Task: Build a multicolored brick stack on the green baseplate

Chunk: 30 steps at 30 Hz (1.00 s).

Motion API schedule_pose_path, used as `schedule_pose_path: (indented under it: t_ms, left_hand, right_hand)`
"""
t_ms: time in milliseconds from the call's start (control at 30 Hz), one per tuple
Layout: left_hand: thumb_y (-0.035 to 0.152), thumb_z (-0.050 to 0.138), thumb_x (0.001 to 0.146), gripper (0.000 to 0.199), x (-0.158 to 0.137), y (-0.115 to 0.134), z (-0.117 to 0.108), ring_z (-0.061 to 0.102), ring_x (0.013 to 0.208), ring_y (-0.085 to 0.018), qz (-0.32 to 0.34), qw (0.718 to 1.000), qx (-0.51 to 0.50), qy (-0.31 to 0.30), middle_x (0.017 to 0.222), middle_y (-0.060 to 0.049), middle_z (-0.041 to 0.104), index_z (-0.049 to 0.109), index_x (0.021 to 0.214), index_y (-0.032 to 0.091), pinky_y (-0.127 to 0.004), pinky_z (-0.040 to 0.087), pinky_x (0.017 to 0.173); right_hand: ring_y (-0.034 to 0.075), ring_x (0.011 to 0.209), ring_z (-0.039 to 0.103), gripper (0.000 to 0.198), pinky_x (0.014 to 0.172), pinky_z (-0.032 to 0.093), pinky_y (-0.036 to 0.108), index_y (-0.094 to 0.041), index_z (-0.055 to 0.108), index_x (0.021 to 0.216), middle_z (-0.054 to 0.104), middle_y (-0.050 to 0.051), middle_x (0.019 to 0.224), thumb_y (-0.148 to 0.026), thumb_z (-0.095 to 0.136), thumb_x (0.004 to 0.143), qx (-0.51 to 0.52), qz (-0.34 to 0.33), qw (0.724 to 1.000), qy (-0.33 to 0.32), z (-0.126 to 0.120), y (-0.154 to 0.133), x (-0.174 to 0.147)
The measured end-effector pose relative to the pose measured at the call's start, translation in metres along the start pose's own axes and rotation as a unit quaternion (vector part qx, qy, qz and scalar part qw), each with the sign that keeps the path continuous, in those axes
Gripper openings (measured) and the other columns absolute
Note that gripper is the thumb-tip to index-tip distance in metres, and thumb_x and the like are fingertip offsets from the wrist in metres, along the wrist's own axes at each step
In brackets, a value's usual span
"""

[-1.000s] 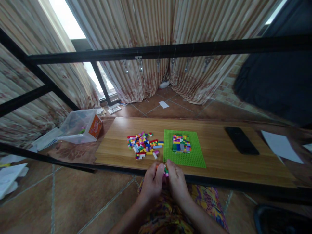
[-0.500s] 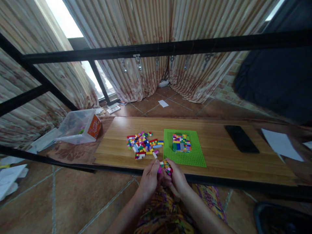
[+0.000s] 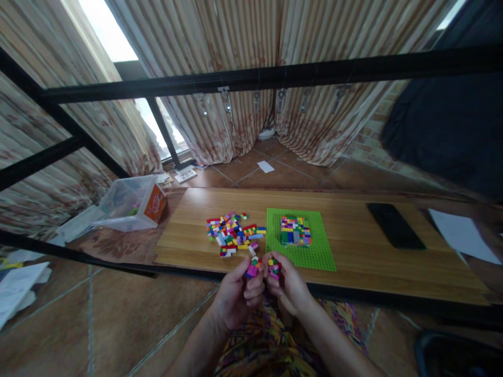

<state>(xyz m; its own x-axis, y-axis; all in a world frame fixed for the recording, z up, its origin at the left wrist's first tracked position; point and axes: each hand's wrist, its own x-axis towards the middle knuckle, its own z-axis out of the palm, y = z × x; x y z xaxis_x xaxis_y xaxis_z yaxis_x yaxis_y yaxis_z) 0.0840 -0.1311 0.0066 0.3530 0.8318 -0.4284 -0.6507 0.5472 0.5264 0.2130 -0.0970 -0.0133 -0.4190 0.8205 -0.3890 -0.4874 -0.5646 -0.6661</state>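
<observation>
My left hand [image 3: 239, 290] is closed on a small cluster of toy bricks [image 3: 253, 268], mostly pink with some green and orange. Fingers of my right hand [image 3: 288, 283] wrap round a second cluster of coloured bricks [image 3: 272, 267]. Both hands are side by side over the table's near edge, almost touching; whether the bricks in each are joined I cannot tell. Just beyond them lies a loose pile of mixed bricks [image 3: 232, 233]. To its right a green baseplate [image 3: 318, 235] carries a low multicoloured brick block [image 3: 295, 231].
The wooden table [image 3: 349, 209] holds a black phone-like slab [image 3: 395, 225] at the right. A clear plastic box [image 3: 128, 201] with an orange label stands left of it. White paper [image 3: 463, 235] lies at the far right, and a black rail [image 3: 251, 78] crosses beyond.
My hands have moved slightly apart and turned, so the bricks in each show more fully. The whole view has shifted a little; the pile and baseplate look the same.
</observation>
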Motion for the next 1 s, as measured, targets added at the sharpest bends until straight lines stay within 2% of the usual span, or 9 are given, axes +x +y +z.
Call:
schedule_pose_path:
  t_ms: [100, 200, 367, 500, 567, 667, 800, 1000]
  left_hand:
    - [0.061, 0.052, 0.083, 0.046, 0.000, -0.004, 0.002, 0.019, 0.039, -0.004, 0.050, 0.990, 0.101, 0.084, 0.050, 0.008, 0.034, 0.051, 0.072, 0.016, -0.018, 0.016, 0.038]
    - [0.061, 0.053, 0.082, 0.046, 0.000, -0.007, 0.004, 0.027, 0.041, -0.006, 0.134, 0.951, 0.232, 0.153, 0.048, 0.007, 0.038, 0.048, 0.070, 0.018, -0.019, 0.020, 0.040]
    - [0.055, 0.056, 0.083, 0.039, 0.003, -0.008, 0.002, 0.037, 0.052, -0.009, 0.202, 0.902, 0.344, 0.166, 0.059, 0.005, 0.043, 0.048, 0.071, 0.018, -0.021, 0.031, 0.050]
    - [0.049, 0.049, 0.088, 0.034, 0.004, -0.011, -0.001, 0.045, 0.063, -0.013, 0.240, 0.857, 0.418, 0.181, 0.069, 0.002, 0.050, 0.051, 0.074, 0.018, -0.024, 0.038, 0.060]
    - [0.045, 0.046, 0.090, 0.032, 0.004, -0.014, -0.002, 0.047, 0.066, -0.014, 0.254, 0.845, 0.431, 0.192, 0.071, 0.001, 0.052, 0.051, 0.074, 0.018, -0.025, 0.039, 0.063]
    - [0.042, 0.046, 0.089, 0.029, 0.006, -0.017, -0.003, 0.046, 0.065, -0.013, 0.255, 0.846, 0.422, 0.203, 0.070, 0.001, 0.051, 0.050, 0.073, 0.018, -0.025, 0.039, 0.064]
    - [0.045, 0.049, 0.087, 0.031, 0.008, -0.022, -0.006, 0.044, 0.063, -0.013, 0.243, 0.860, 0.391, 0.218, 0.067, 0.002, 0.048, 0.048, 0.069, 0.019, -0.024, 0.039, 0.061]
    - [0.049, 0.053, 0.083, 0.035, 0.009, -0.025, -0.011, 0.044, 0.062, -0.012, 0.239, 0.872, 0.356, 0.237, 0.066, 0.002, 0.048, 0.048, 0.068, 0.018, -0.022, 0.039, 0.057]
  right_hand:
    - [0.003, 0.035, 0.023, 0.044, 0.032, 0.010, 0.016, -0.018, 0.053, 0.069, 0.050, -0.006, 0.054, -0.061, 0.057, 0.080, -0.066, -0.027, 0.997, 0.023, 0.007, 0.001, -0.001]
    - [0.004, 0.036, 0.025, 0.048, 0.034, 0.014, 0.017, -0.019, 0.050, 0.067, 0.044, -0.008, 0.049, -0.065, 0.053, 0.081, -0.134, -0.048, 0.988, 0.061, 0.013, 0.007, 0.000]
    - [0.010, 0.053, 0.040, 0.046, 0.049, 0.033, 0.021, -0.020, 0.047, 0.062, 0.045, -0.005, 0.057, -0.061, 0.054, 0.083, -0.233, -0.129, 0.960, 0.089, 0.015, 0.019, 0.006]
    - [0.012, 0.060, 0.043, 0.045, 0.059, 0.037, 0.024, -0.020, 0.049, 0.062, 0.047, -0.003, 0.061, -0.057, 0.046, 0.087, -0.316, -0.173, 0.926, 0.111, 0.015, 0.022, 0.010]
    - [0.013, 0.062, 0.045, 0.044, 0.061, 0.038, 0.025, -0.020, 0.050, 0.064, 0.048, -0.003, 0.062, -0.054, 0.043, 0.089, -0.339, -0.181, 0.916, 0.114, 0.016, 0.021, 0.009]
    - [0.014, 0.063, 0.047, 0.042, 0.063, 0.038, 0.025, -0.020, 0.052, 0.065, 0.051, -0.002, 0.063, -0.052, 0.042, 0.090, -0.349, -0.196, 0.909, 0.119, 0.019, 0.022, 0.007]
    - [0.015, 0.064, 0.050, 0.041, 0.062, 0.039, 0.026, -0.020, 0.054, 0.066, 0.055, 0.000, 0.063, -0.051, 0.042, 0.089, -0.322, -0.203, 0.914, 0.139, 0.018, 0.028, 0.008]
    - [0.014, 0.059, 0.047, 0.043, 0.058, 0.038, 0.026, -0.020, 0.050, 0.061, 0.052, -0.001, 0.059, -0.056, 0.046, 0.085, -0.302, -0.202, 0.917, 0.167, 0.016, 0.036, 0.015]
